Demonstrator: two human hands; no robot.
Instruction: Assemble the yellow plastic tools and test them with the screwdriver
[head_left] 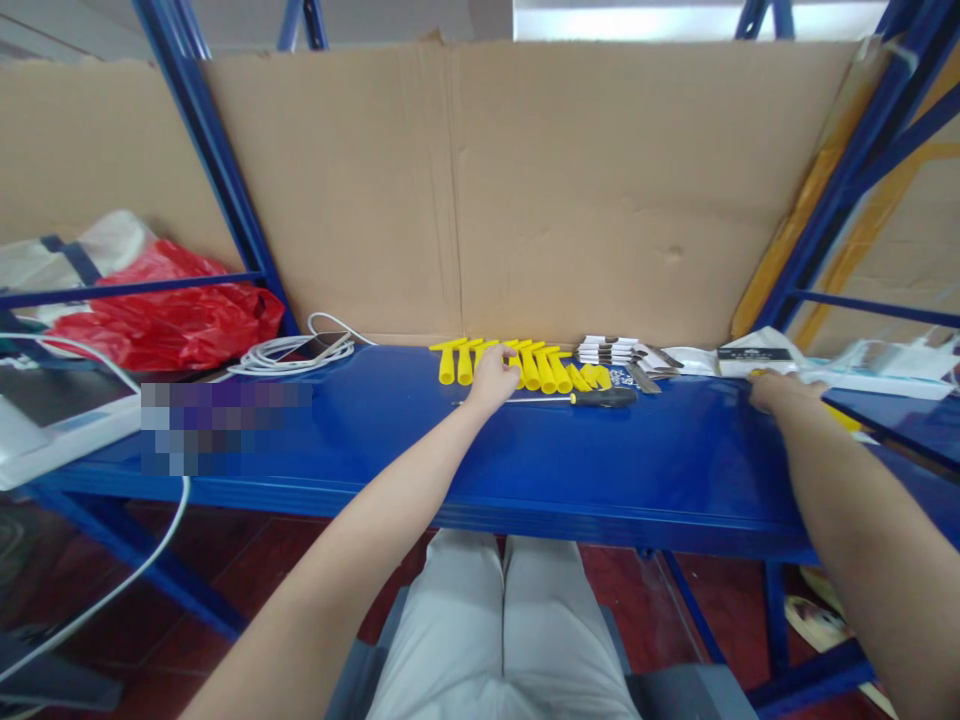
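Head view, left hand [491, 378] touching yellow handles [541, 368], right hand [780, 388] beside white packets [750, 354], fingers' state unclear

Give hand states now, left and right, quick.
Left hand: fingers curled at the row of yellow plastic handles; grip cannot be told.
Right hand: palm down on clear packets; grip cannot be told.

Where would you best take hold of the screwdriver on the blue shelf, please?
By its thick dark handle, the right end, from above on the near side: the screwdriver lies flat, its thin shaft runs left by the left hand, and yellow pieces crowd just behind it.
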